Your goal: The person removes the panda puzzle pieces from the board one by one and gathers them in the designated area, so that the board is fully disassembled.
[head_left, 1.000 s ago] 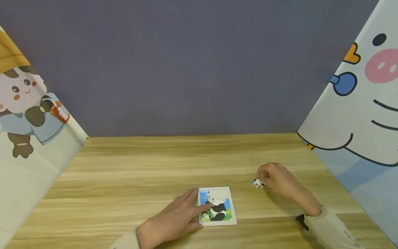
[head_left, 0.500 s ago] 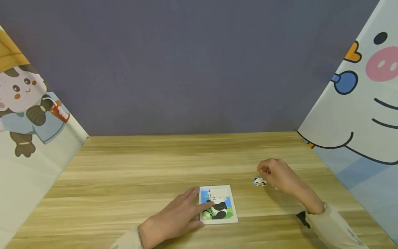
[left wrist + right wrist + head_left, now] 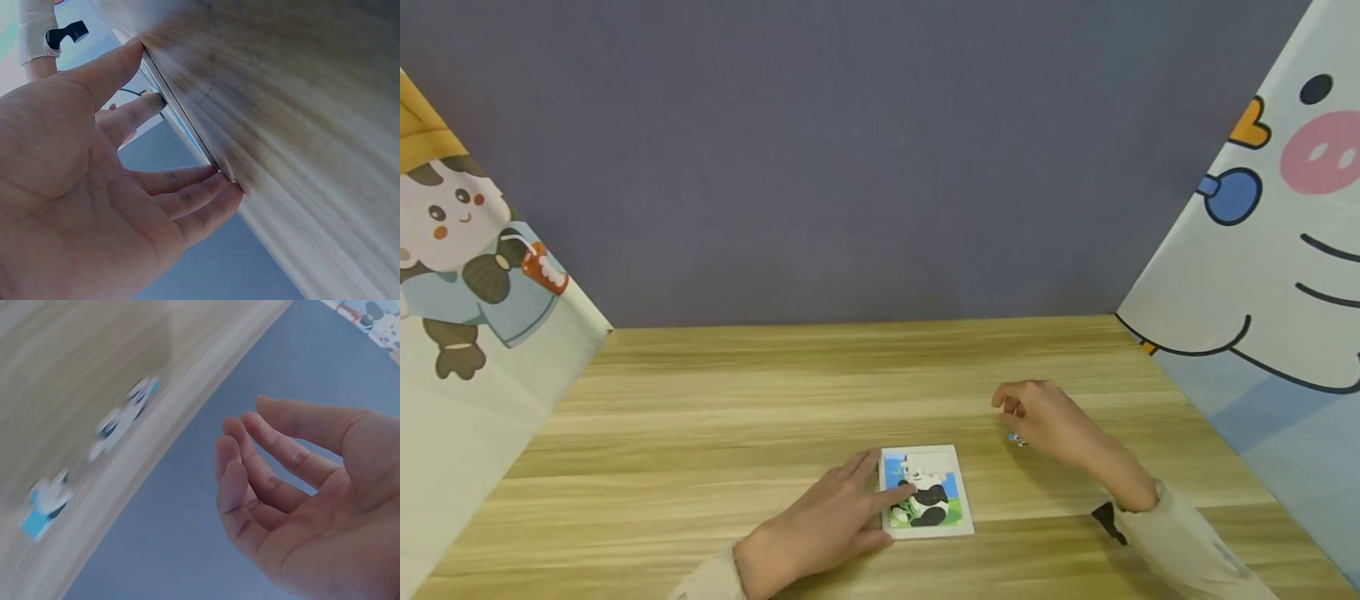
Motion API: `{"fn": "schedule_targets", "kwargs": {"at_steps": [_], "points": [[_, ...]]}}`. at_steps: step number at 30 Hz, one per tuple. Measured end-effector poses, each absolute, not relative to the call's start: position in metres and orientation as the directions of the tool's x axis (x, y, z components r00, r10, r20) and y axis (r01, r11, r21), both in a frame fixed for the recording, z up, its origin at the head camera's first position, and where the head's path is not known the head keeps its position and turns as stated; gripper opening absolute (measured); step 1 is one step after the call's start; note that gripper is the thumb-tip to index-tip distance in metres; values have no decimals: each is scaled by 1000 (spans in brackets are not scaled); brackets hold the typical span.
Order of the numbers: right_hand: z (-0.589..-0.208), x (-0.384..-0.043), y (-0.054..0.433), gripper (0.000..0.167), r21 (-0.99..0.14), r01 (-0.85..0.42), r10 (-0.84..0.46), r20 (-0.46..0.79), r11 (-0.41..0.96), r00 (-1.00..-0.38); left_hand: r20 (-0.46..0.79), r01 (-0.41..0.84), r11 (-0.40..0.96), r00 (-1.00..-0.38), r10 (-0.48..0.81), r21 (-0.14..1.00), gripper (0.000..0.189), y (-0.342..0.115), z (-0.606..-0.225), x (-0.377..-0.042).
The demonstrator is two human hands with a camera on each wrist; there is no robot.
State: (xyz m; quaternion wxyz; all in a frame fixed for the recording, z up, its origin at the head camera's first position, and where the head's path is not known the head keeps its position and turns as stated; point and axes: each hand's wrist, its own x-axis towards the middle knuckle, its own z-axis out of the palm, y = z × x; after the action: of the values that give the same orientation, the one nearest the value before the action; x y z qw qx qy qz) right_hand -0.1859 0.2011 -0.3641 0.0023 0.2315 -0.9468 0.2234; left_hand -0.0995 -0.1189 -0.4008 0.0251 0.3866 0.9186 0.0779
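Note:
A small panda jigsaw puzzle in a white-edged tray [image 3: 964, 525] lies on the table. My left hand [image 3: 827, 521] rests along its left side, fairly straight index finger on the picture, thumb and other fingertips at the tray's edge. In the left wrist view those fingertips [image 3: 228, 187] meet the tray's thin edge. To the right, my right hand [image 3: 1048, 421] hovers above the table, fingers loosely bent and holding nothing. Below it lies a panda-face puzzle piece [image 3: 128, 419], partly hidden in the head view. Another piece with a blue corner [image 3: 47, 506] lies beside it, blurred.
The wood-grain table [image 3: 737, 400] runs back to a dark grey wall [image 3: 865, 167]. Cartoon-printed panels stand on the left [image 3: 512, 275] and right [image 3: 1247, 275]. A black object [image 3: 1108, 522] sits at the right sleeve's cuff.
My right hand has shifted left and now covers most of the panda-face piece, which was in fuller view before. The left hand has stayed on the puzzle.

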Motion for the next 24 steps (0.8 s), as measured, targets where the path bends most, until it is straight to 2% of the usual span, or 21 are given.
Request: {"fn": "schedule_targets", "kwargs": {"at_steps": [14, 24], "points": [[-363, -186, 163, 13, -437, -473, -489, 84, 765, -868, 16, 694, 701, -712, 702, 163, 57, -118, -400, -99], [-366, -185, 138, 15, -491, -479, -537, 27, 728, -843, 7, 685, 708, -720, 694, 171, 58, -117, -400, -99]]}}
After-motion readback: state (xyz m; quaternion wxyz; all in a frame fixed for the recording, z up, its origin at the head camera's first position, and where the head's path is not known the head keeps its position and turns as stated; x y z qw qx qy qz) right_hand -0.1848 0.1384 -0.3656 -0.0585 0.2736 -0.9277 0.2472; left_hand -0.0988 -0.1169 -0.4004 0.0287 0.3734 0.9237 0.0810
